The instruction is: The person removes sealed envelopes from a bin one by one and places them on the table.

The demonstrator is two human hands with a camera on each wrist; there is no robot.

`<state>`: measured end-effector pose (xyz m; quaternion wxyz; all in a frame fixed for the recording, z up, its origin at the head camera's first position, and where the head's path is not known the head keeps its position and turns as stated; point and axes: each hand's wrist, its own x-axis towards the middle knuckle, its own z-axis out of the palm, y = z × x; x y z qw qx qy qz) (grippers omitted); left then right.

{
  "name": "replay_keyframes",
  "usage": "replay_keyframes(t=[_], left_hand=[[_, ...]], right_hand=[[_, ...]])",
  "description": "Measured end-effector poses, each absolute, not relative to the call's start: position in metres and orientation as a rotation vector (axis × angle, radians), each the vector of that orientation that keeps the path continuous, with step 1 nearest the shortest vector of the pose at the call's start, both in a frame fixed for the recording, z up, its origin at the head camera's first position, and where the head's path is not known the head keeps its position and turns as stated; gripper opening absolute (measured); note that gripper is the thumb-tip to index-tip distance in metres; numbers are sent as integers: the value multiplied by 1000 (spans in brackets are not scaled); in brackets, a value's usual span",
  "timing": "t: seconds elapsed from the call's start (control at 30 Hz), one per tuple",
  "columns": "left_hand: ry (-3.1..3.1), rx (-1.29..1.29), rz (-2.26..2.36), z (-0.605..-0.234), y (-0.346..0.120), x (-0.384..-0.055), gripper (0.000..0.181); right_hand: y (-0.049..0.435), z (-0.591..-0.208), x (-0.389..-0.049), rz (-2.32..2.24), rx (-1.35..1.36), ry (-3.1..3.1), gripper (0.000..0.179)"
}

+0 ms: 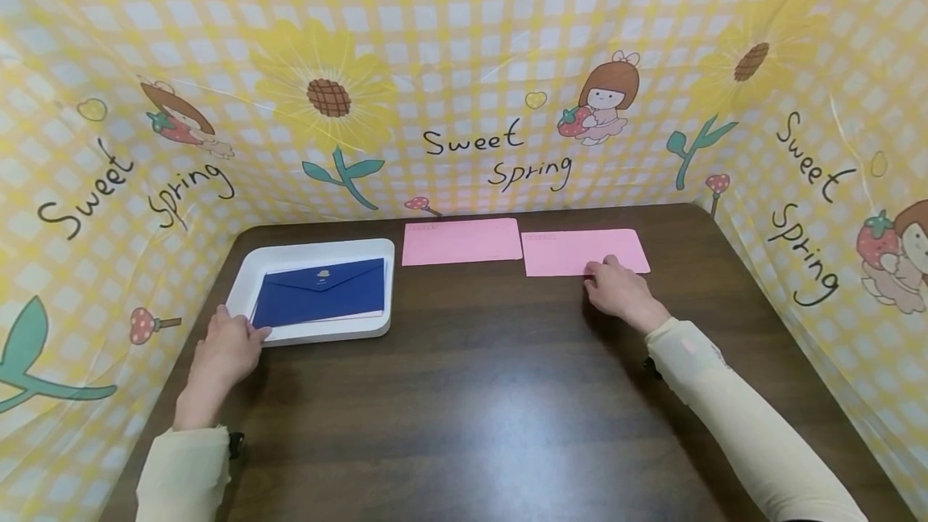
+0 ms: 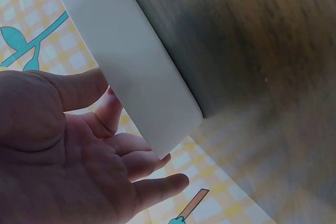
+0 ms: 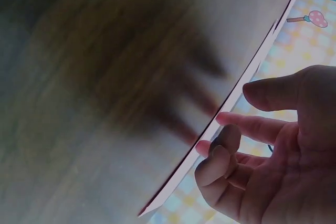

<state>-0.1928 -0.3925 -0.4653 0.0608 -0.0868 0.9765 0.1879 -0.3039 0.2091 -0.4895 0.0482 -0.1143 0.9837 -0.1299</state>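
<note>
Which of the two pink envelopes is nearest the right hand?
The right-hand pink envelope: the right hand is at its near edge, while the left pink envelope, closer to the white tray, lies untouched.

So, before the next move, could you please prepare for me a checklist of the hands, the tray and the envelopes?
1. Left hand on the white tray: ok, it holds the near left corner.
2. Blue envelope inside the tray: ok, flap side up.
3. Pile squared under it: not ok, paler edges stick out.
4. Right hand touching the right pink envelope: ok, at its near edge.
5. Firm grip on that envelope: cannot tell.
6. Pink envelopes in line: not ok, the left pink envelope lies slightly farther back.
</note>
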Motion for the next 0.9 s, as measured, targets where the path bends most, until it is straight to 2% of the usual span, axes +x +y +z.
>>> replay_keyframes(t=[0.9], left_hand=[[2961, -255, 582, -467, -393, -193, 35]], right_hand=[[211, -488, -329, -436, -307, 2913, 42]])
